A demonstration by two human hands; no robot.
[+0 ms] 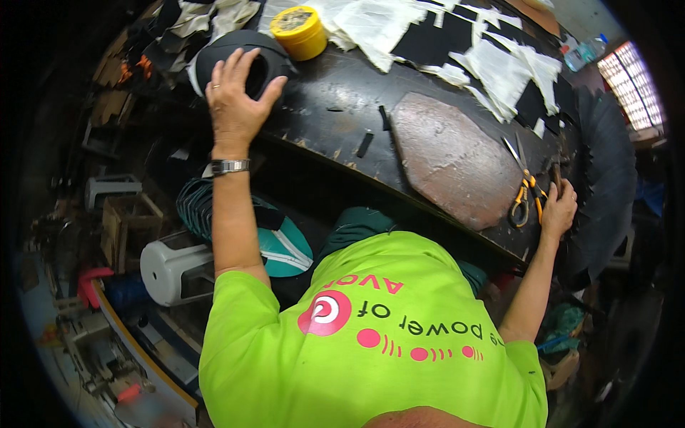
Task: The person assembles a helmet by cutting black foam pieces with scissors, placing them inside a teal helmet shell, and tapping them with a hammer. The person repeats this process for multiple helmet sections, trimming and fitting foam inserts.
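Note:
My left hand (pixel 239 100) rests with fingers spread over a dark curled stack of shoe-upper-like pieces (pixel 207 63) at the table's far left. Its thumb stands apart, beside the dark hollow in the stack. At the right edge of the table, my right hand (pixel 560 210) curls round the end of a slim brown handle (pixel 557 172); the tool's far end is too dark to name. Just left of that hand lie scissors (pixel 526 182) with yellow-and-black handles, their blades apart. They overlap the edge of a flat brown stone slab (pixel 453 157).
Beside the dark stack stands a yellow tub (pixel 298 34). White and black fabric scraps (pixel 492 68) cover the back of the dark table (pixel 321 118). Many black layered pieces (pixel 606 178) hang at the right. Below left are teal shoe uppers (pixel 285 246) and a grey stool (pixel 163 272).

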